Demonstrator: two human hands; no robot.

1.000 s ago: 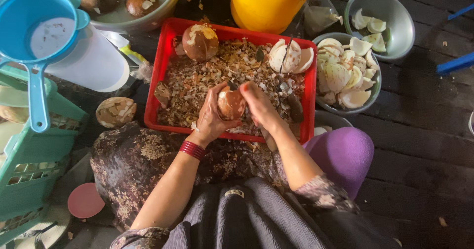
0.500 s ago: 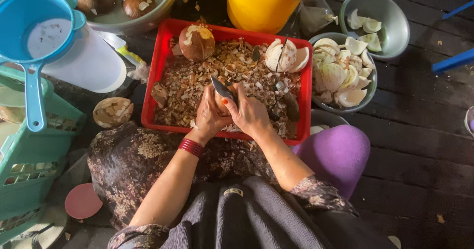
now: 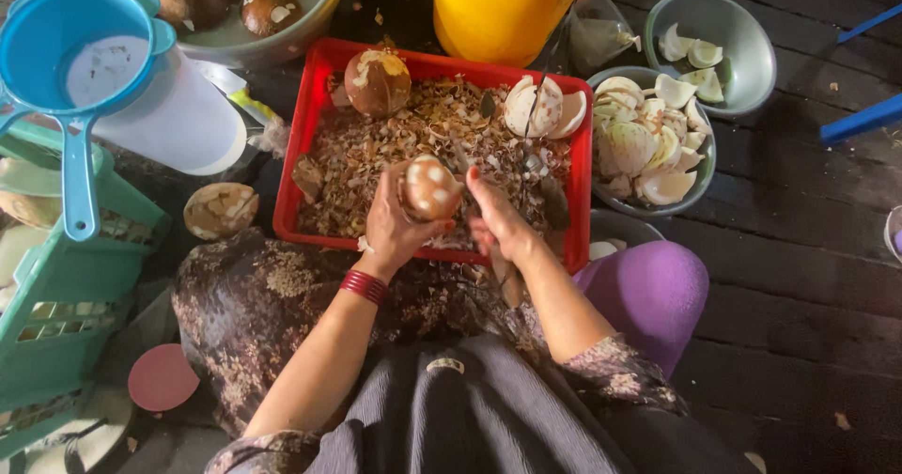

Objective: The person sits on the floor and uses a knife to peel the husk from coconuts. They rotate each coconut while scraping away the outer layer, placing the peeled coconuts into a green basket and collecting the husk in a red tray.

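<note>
While the left hand is wrapped tight round the half-peeled coconut, keep it over the red tray; the right hand looks curled shut, on what I cannot tell.

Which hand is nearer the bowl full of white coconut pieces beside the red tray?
The right hand. It is over the red tray's right half, closer to that bowl. The left hand, holding the coconut, is farther left.

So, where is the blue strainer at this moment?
In the head view, the blue strainer is at the top left, resting on a white jug, above a green basket and to the left of the red tray.
</note>
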